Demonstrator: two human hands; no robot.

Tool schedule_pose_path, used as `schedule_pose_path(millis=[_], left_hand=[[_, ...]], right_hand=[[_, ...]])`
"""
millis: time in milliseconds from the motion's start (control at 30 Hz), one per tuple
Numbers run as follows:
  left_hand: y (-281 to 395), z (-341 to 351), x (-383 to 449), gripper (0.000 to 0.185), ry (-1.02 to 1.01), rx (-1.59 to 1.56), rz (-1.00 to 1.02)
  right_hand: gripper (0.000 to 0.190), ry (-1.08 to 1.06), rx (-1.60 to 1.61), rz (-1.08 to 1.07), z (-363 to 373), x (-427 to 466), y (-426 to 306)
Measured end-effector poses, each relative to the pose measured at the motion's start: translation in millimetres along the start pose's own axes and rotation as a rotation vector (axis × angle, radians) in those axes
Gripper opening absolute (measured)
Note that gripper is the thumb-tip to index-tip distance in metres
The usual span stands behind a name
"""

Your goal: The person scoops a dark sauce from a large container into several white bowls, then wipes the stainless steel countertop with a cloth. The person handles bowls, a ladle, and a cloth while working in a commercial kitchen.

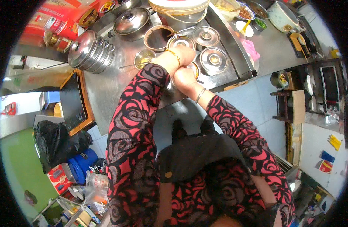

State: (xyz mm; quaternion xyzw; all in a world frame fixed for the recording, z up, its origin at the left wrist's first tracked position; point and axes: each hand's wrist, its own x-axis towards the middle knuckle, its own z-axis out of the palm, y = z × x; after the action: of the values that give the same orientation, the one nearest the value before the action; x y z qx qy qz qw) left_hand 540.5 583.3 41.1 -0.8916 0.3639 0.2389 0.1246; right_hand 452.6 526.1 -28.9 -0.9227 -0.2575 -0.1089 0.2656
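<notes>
My left hand (187, 55), with a gold bracelet at its wrist, reaches across to the near edge of a steel lid (176, 40) on the stove counter. Its fingers are turned away, so its hold cannot be seen. My right hand (183, 80) lies just below the left wrist, fingers hidden beneath it. An uncovered small pot (196, 70) with yellowish contents shows partly beside the right hand. Two more lidded steel pots, one at the back (206, 36) and one nearer (214, 60), stand to the right. A glass bowl (143, 59) with a utensil sits left of my hands.
Behind are a pan of dark liquid (158, 38), a lidded steel pot (132, 21) and a large white bucket (179, 11). A stacked steamer (84, 51) stands left. Several ingredient bowls, one with chopped greens (259, 24), occupy the right counter past a raised metal edge (233, 42).
</notes>
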Motion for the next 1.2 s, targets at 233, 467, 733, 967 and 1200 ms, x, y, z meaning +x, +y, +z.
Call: schedule_pose_path(millis=[233,467,733,967,1200], left_hand=[[0.7,26.5,23.5,0.023,0.011,0.006,0.065],[-5.5,31.1,29.0,0.019,-0.028,0.010,0.127],[-9.2,24.8,22.5,0.017,-0.133,-0.068,0.094],[-10.8,36.1,20.9,0.014,-0.134,-0.117,0.087],[-12.2,37.7,19.3,0.012,-0.052,-0.191,0.143]], right_hand=[[0.005,0.213,-0.011,-0.095,35.5,-5.6,6.5],[0.011,-0.086,0.005,-0.182,-1.1,-13.7,0.7],[0.007,-0.370,0.090,-0.530,-35.4,-19.1,46.4],[0.009,-0.409,-0.564,-1.097,-50.5,-1.7,55.2],[0.013,-0.602,-0.167,-0.728,-70.0,27.6,100.7]])
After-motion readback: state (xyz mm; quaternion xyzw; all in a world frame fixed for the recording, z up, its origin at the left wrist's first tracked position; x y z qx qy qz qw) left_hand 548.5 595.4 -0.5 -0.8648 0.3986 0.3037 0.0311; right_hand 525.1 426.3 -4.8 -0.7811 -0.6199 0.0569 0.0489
